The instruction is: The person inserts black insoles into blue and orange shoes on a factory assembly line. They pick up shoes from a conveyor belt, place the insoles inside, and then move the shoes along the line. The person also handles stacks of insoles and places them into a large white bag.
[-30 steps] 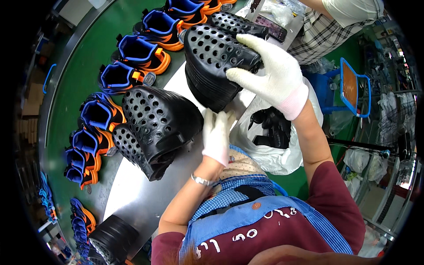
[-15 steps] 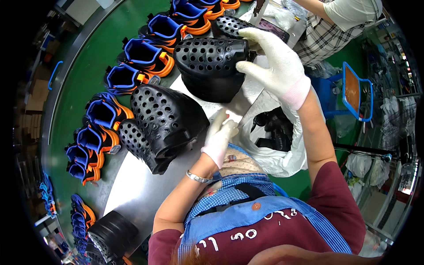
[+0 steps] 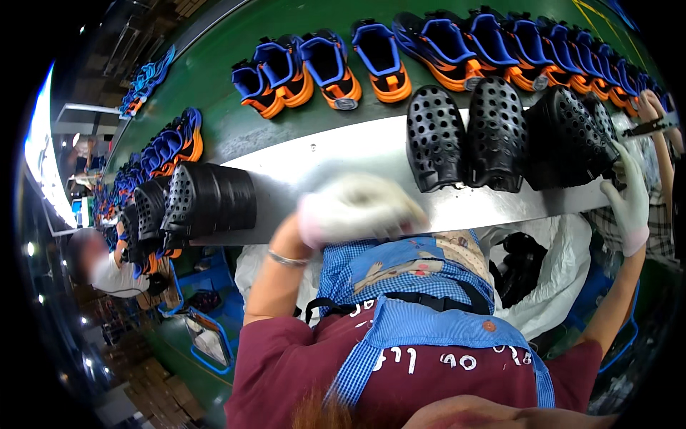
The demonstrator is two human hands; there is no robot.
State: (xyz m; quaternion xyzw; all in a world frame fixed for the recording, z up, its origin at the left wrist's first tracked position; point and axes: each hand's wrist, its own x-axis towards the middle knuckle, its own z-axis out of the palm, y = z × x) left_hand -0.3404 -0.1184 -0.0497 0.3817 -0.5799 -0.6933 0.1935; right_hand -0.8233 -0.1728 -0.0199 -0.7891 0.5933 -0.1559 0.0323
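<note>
My right hand (image 3: 630, 204), in a white glove, grips the rear edge of a stack of black perforated plastic shoe inserts (image 3: 568, 139), its thumb apart from the fingers. Two more insert stacks, a middle one (image 3: 498, 132) and a left one (image 3: 436, 136), stand to the left of it on the metal strip (image 3: 321, 157). My left hand (image 3: 361, 206), also gloved, hovers over the strip's front edge in front of my apron. Motion smears its fingers, and nothing can be made out in them.
Black-blue shoes with orange soles (image 3: 382, 61) line the green table (image 3: 214, 68). More insert stacks (image 3: 211, 200) lie at the strip's left end. A white bag (image 3: 564, 272) with black pieces hangs by my lap. Co-workers sit left (image 3: 118, 261) and right (image 3: 664, 164).
The view has swung left, so the insert stacks now appear farther right. My left hand has moved away from the stacks and is blurred. My right hand stays at the rightmost stack.
</note>
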